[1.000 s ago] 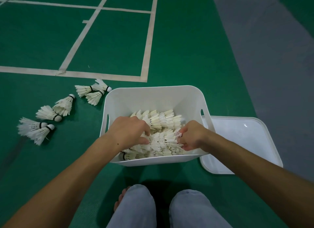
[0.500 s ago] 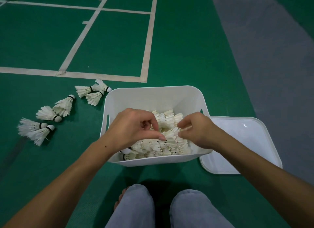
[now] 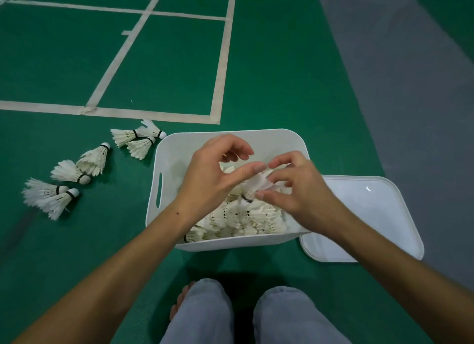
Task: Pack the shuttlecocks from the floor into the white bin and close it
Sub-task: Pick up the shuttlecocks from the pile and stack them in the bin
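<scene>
Both hands have come up out of the white bin (image 3: 164, 164) since half a second ago, when they were pressed low among the packed feathers. Now the left hand (image 3: 213, 182) and right hand (image 3: 295, 189) meet above the pile, each with fingers curled, pinching a single shuttlecock (image 3: 255, 187) between them; its black-banded base points down toward 6 o'clock. Whether it is being pulled apart from another or turned for nesting, I cannot tell.

Below them the packed shuttlecocks (image 3: 241, 215) fill the near half of the bin, lying in rows. The far half, toward 12 o'clock, shows bare white wall.

This lift suggests the sorting of what is inside goes on, not the gathering of what is outside. Seven or so loose shuttlecocks (image 3: 92, 158) lie on the green floor (image 3: 282, 74) at 9 to 10 o'clock of the bin, some nested in pairs, well apart from either hand. The lid (image 3: 364, 215) lies flat at 3 o'clock, its edge tucked just beside the bin's right wall.

So the task looks roughly midway: more to collect, then closing.
</scene>
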Demonstrator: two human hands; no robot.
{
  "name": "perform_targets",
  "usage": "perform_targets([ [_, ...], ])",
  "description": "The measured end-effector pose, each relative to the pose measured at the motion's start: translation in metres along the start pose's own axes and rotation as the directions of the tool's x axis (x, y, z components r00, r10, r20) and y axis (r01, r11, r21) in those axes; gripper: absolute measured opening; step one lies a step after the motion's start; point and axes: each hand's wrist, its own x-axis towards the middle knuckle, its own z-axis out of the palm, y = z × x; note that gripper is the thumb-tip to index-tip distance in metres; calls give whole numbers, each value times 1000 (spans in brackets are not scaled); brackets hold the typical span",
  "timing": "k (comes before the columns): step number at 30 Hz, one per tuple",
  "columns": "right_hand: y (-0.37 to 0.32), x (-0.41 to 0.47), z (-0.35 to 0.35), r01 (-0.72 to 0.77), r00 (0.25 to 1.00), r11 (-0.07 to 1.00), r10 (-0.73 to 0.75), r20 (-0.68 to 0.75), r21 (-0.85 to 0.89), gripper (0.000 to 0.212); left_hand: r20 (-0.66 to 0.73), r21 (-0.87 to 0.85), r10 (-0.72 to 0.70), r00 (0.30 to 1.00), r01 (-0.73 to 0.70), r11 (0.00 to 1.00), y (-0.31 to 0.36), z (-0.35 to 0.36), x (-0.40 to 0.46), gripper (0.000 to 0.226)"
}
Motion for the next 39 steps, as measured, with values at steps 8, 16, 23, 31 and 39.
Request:
perform_targets([
  [8, 16, -7, -19, -162, 975, 889, 79, -206, -429, 15, 508, 598, -164, 846, -209, 774, -20, 32, 6, 46],
  [16, 9, 1, -6, -199, 980, 750, 149, -132, -630, 13, 650, 691, -246, 719, -424, 585, -20, 44, 13, 48],
  [23, 17, 18, 6, -307, 938, 853, 347, 18, -422, 14, 631, 667, -160, 759, -426, 612, -27, 30, 3, 31],
  [31, 22, 32, 14, -480, 846, 875, 481, 232, -63, 6, 588, 654, -126, 799, -379, 655, -32, 20, -2, 28],
  [39, 21, 34, 25, -529, 799, 844, 531, 282, -91, 38, 602, 630, -197, 774, -310, 712, -33, 21, -10, 32],
])
